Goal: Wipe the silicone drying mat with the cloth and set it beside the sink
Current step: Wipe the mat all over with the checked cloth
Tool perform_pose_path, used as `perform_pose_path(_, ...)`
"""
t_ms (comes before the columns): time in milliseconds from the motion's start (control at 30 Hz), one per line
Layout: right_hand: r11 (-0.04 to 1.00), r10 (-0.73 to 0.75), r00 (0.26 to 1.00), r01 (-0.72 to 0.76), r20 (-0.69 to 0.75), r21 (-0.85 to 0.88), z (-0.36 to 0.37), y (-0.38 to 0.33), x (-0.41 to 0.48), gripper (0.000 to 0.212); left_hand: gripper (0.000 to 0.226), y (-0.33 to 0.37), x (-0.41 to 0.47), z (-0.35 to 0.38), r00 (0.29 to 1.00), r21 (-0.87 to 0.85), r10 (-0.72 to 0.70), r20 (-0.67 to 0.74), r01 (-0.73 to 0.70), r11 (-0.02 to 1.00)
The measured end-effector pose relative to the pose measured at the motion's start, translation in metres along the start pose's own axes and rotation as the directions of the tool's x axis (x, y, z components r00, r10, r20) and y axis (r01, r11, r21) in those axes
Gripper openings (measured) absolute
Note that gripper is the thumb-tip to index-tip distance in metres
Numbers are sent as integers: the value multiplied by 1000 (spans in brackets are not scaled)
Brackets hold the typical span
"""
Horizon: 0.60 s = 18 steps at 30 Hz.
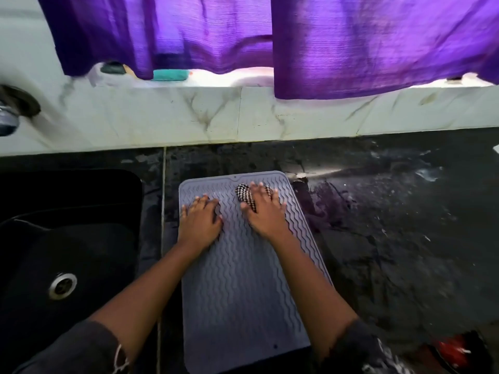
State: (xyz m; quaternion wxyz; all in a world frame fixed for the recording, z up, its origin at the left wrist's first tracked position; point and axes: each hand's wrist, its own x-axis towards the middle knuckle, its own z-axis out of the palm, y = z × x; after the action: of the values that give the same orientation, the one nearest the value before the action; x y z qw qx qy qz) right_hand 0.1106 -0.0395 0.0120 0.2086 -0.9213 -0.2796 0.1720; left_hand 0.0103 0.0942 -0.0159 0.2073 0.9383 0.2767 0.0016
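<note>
A grey silicone drying mat (240, 287) with wavy ridges lies flat on the dark countertop, just right of the black sink (67, 238). My left hand (199, 222) rests flat on the mat's far left part, fingers spread. My right hand (266, 209) presses a small black-and-white checked cloth (244, 197) against the mat near its far edge; most of the cloth is hidden under the palm and fingers.
The wet dark countertop (391, 225) stretches to the right. A white marbled ledge (243, 114) runs along the back with a teal sponge (170, 75) on it, under purple curtains (378, 41). A tap (10, 114) sticks out at far left. Something red (453, 352) sits at bottom right.
</note>
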Motion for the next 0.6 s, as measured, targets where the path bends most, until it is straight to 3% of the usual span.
perform_pose_path(100,966,193,933,-125,-304,227,5,20,-2,52,50,-6,3,11,997,41,38,-66,-35,999)
perform_pose_path(167,932,312,914,-241,-259,271,3,30,2,54,50,-7,1,18,992,95,65,-108,-55,994)
perform_pose_path(300,876,378,918,-312,-121,367,-10,33,25,55,49,-8,2,21,987,98,79,-141,-66,993)
perform_pose_path(500,896,270,960,-223,-72,383,-14,23,36,46,62,-7,1,21,988,93,71,-140,-58,994)
perform_pose_path(600,832,188,978,-108,-94,545,-23,24,36,33,65,-6,1,20,989,80,61,-136,-50,996)
